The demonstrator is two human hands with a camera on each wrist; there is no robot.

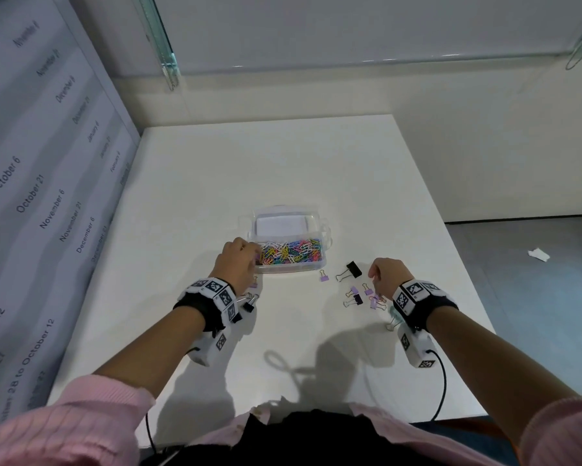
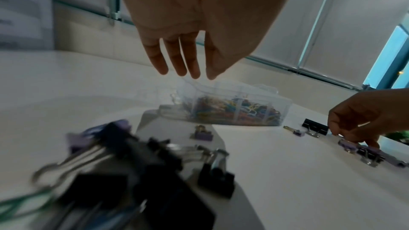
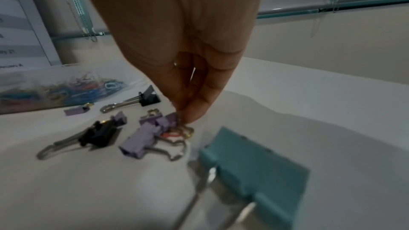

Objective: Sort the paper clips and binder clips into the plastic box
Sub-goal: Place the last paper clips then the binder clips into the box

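Observation:
A clear plastic box (image 1: 323, 264) (image 2: 281, 104) (image 3: 26, 76) stands mid-table, its near compartment full of coloured paper clips (image 1: 291, 252). My left hand (image 1: 239, 260) (image 2: 188, 71) hangs over the box's left front corner with straight fingers and nothing in it. Right of the box, my right hand (image 1: 378, 285) (image 3: 186, 117) (image 2: 363, 125) pinches a small purple binder clip (image 3: 171, 118) in a cluster of purple and black binder clips (image 1: 358, 297) on the table. A large black binder clip (image 1: 353, 269) and a lone purple one (image 1: 324, 276) lie between box and cluster.
A teal binder clip (image 3: 250, 169) (image 1: 393, 312) lies just under my right wrist. More black binder clips (image 1: 249, 302) (image 2: 215, 179) lie by my left wrist. A printed wall panel (image 1: 30, 196) borders the table on the left. The table edge (image 1: 451, 250) drops off on the right.

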